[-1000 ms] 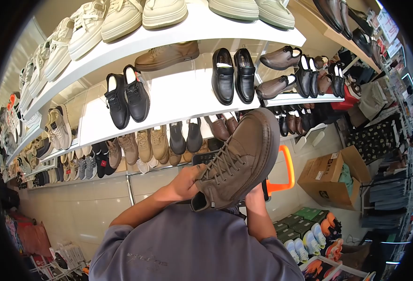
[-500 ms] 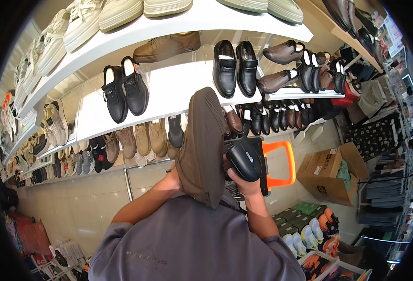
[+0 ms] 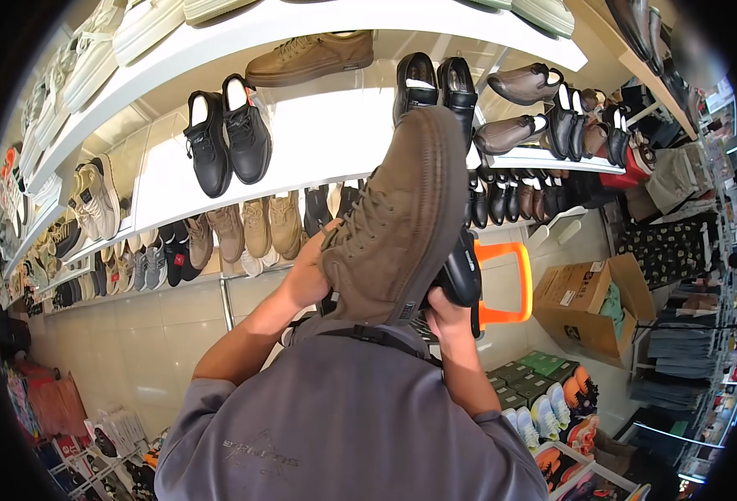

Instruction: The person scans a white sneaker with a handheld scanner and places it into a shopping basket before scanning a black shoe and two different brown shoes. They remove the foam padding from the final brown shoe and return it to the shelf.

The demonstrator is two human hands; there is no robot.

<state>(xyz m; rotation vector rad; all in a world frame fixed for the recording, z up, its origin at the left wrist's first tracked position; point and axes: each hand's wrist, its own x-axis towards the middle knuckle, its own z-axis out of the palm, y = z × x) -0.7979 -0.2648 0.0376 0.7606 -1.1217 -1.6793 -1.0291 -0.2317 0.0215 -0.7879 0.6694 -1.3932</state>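
Note:
In my left hand (image 3: 306, 274) is a brown lace-up shoe (image 3: 389, 225), held upright with its toe up. Its laced upper faces left and its thick dark sole edge faces right. The fingers are closed on the shoe's lace side, partly hidden behind it. My right hand (image 3: 449, 316) grips a black handheld scanner (image 3: 462, 274), its thumb against the body. The shoe covers part of the scanner and overlaps the black loafers on the shelf behind. A bright orange handle (image 3: 506, 282) stands just right of the scanner.
Ahead is a white shelf (image 3: 310, 159) with black lace-up shoes (image 3: 228, 138) and a brown shoe (image 3: 310, 58). Lower rows hold several tan boots (image 3: 255, 227). An open cardboard box (image 3: 581, 305) sits on the floor at right, near green shoe boxes (image 3: 535, 380).
The brown shoe has turned from showing its sole to showing its laced side, and shifted up and right. It now hides more of the scanner. My left hand has come more into view.

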